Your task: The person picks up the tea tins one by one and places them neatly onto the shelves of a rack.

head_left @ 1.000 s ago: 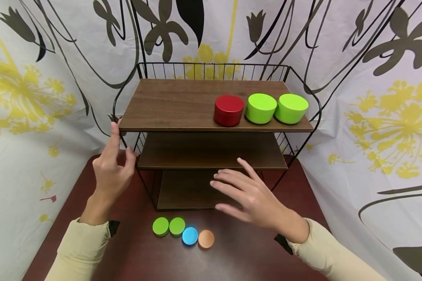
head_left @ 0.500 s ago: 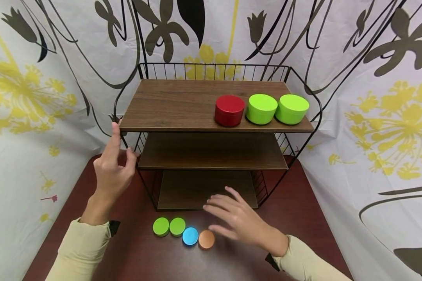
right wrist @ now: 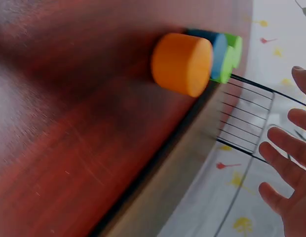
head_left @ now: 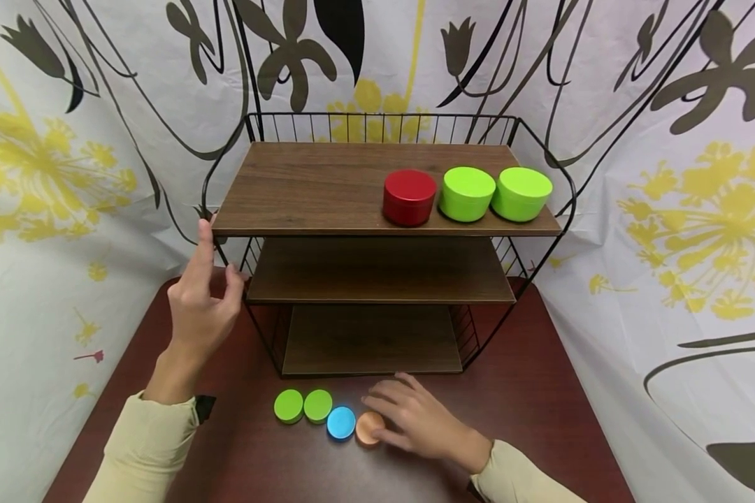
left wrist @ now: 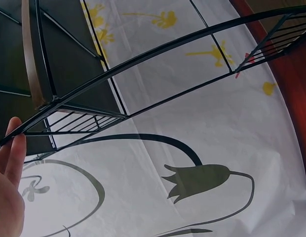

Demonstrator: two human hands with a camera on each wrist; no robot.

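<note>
My left hand (head_left: pixel 201 300) is at the left side of a three-tier shelf rack (head_left: pixel 386 232), index finger straight along the outside and thumb by the post. In the left wrist view straight fingers (left wrist: pixel 15 153) touch the black wire frame (left wrist: pixel 138 58). My right hand (head_left: pixel 418 423) hovers over the table, fingers spread, thumb overlapping a small round orange container (head_left: pixel 366 427) in the head view. A gap shows between that hand (right wrist: pixel 296 163) and the orange container (right wrist: pixel 180 64) in the right wrist view. Left of it stand a blue container (head_left: pixel 341 423) and two green ones (head_left: pixel 303 406).
On the rack's top board stand a larger red round container (head_left: pixel 410 198) and two bright green ones (head_left: pixel 468 194), at the right. The dark red table (head_left: pixel 239 447) carries the rack. Patterned white cloth (head_left: pixel 667 230) hangs behind and at both sides.
My right hand has moved down and left from in front of the middle shelf to the orange container. My left hand and the containers have stayed in place.
</note>
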